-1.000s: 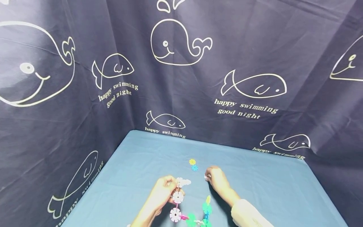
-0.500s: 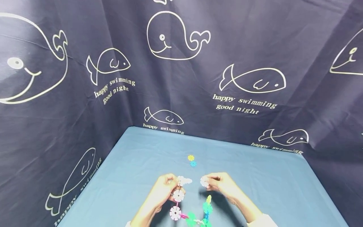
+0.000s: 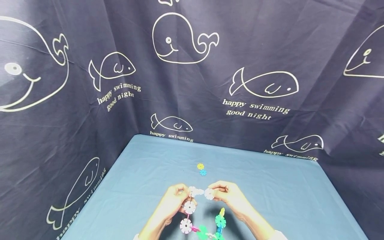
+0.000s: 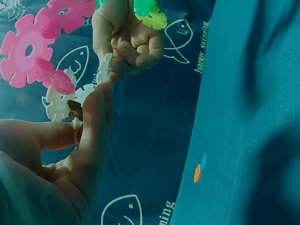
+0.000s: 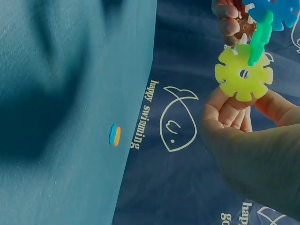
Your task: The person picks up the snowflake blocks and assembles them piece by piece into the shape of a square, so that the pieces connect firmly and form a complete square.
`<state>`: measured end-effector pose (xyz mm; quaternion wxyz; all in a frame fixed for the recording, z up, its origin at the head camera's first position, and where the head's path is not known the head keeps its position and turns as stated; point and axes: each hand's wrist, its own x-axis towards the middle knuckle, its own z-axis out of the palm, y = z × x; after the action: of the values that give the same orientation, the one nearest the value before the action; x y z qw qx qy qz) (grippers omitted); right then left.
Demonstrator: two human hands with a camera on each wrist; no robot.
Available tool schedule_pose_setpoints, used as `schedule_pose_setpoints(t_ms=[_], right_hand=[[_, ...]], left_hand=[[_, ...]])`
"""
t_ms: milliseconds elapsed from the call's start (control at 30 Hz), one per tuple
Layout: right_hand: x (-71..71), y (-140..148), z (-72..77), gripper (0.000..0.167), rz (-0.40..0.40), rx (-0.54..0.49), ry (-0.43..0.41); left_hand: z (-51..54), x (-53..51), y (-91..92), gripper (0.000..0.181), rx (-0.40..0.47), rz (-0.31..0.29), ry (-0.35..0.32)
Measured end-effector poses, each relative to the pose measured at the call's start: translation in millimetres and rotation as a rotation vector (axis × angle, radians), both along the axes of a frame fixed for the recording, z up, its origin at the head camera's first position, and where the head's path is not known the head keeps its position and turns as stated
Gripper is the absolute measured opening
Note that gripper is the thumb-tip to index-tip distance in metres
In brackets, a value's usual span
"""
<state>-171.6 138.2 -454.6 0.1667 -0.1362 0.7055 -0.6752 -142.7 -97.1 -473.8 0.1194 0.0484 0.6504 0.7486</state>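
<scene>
My left hand (image 3: pixel 177 200) pinches the upper end of a chain of interlocking snowflake discs, near a white disc (image 3: pixel 192 191). From there the chain runs down through white discs (image 3: pixel 186 226), a pink disc (image 3: pixel 195 229) and green discs (image 3: pixel 220 221) to a yellow disc (image 3: pixel 222 211). Between thumb and fingers my right hand (image 3: pixel 229 196) holds a single white snowflake disc (image 3: pixel 209 193). Its edge meets the chain's white end; whether the slots interlock I cannot tell. In the right wrist view, the chain's yellow disc (image 5: pixel 243 77) hides the right fingertips.
Beyond the hands, a loose yellow disc (image 3: pixel 200 166) and a blue disc (image 3: pixel 203 172) lie together on the blue-covered table (image 3: pixel 270 186). Dark fabric walls (image 3: pixel 186 93) printed with whales and fish rise behind and at both sides.
My right hand has lifted the white disc from the right and carried it left to the chain's end. My left hand has stayed nearly still. The camera's view has shifted slightly.
</scene>
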Motion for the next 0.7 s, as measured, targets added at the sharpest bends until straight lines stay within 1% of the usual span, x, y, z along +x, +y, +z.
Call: schedule_pose_setpoints(t_ms=[167,300,500,700], right_hand=[[1.8,-2.2,0.1,0.031,-0.009,0.003,0.007],[3.3,-3.3,0.1,0.030,-0.037,0.024,0.002],[3.1,-4.9,1.5,0.028,-0.076,0.044,-0.006],[2.6,-5.9,3.6,0.030,-0.084,0.044,0.003]], left_hand=[[1.4,0.2,0.5,0.016,-0.018,0.001,0.002],[2.3,1.1,0.9,0.017,-0.032,0.010,0.008],[3.2,0.7,0.7,0.021,-0.025,0.011,0.013],[4.4,0.9,1.7,0.020,-0.030,0.011,0.012]])
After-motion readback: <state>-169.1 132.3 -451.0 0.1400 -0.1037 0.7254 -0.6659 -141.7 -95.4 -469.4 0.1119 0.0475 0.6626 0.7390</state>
